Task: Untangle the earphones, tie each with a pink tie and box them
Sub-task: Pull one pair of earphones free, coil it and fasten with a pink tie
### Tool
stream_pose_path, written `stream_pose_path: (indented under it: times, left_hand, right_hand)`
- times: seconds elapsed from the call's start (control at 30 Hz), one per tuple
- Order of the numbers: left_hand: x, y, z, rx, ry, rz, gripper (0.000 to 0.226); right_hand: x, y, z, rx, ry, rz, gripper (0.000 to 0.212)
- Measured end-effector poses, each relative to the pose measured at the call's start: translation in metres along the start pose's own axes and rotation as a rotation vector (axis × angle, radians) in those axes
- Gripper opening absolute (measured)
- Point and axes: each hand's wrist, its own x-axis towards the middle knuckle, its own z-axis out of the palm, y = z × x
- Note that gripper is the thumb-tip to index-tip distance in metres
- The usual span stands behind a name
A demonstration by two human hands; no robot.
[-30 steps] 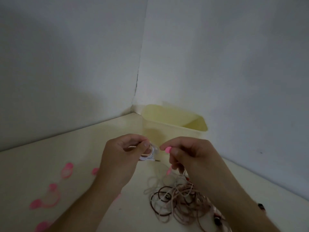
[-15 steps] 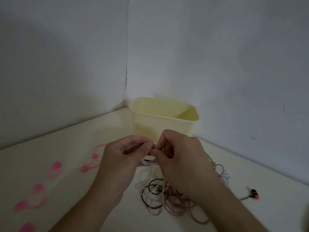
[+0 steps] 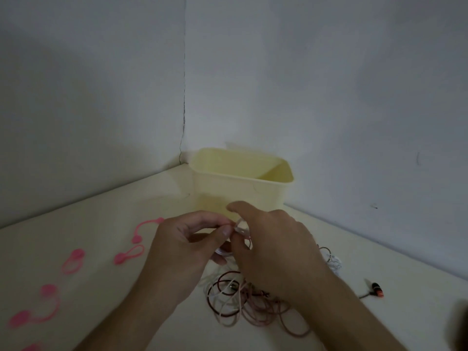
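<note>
At frame centre both hands meet over the surface (image 3: pixel 106 224): the left hand (image 3: pixel 184 249) pinches a coiled white earphone (image 3: pixel 224 251), the right hand (image 3: pixel 273 249) pinches a pink tie (image 3: pixel 241 228) against it. Tangled earphones (image 3: pixel 243 300) lie below, the yellow box (image 3: pixel 240 188) behind.

— Is it bright?

— No, it is dim and grey. The walls (image 3: pixel 329 72) look darker near the top left.

— Any shadows?

— Yes, a soft one lies on the table (image 3: pixel 88 224) by the corner.

— Is it sharp?

— Not quite. The pink ties (image 3: pixel 73 259) look a bit fuzzy, and a dark blur sits at the bottom right edge. The table edges bend a little.
</note>
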Motion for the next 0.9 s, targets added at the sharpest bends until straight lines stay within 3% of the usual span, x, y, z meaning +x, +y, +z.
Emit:
stream_pose_path:
  times: [0.17, 0.33, 0.57, 0.9]
  left_hand:
    - [0.000, -0.006, 0.003, 0.023, -0.005, 0.059, 0.029]
    - [0.001, -0.009, 0.002, 0.042, -0.025, 0.067, 0.020]
    - [0.001, -0.007, -0.001, -0.045, -0.059, -0.092, 0.002]
    - [0.001, -0.001, -0.002, -0.112, -0.147, -0.195, 0.013]
  right_hand:
    - [0.003, 0.005, 0.001, -0.040, -0.007, 0.062, 0.027]
    - [0.004, 0.004, 0.002, -0.060, 0.073, 0.082, 0.030]
    - [0.005, 0.006, 0.014, 0.027, 0.152, -0.001, 0.020]
    - [0.004, 0.006, 0.017, 0.012, 0.218, -0.077, 0.012]
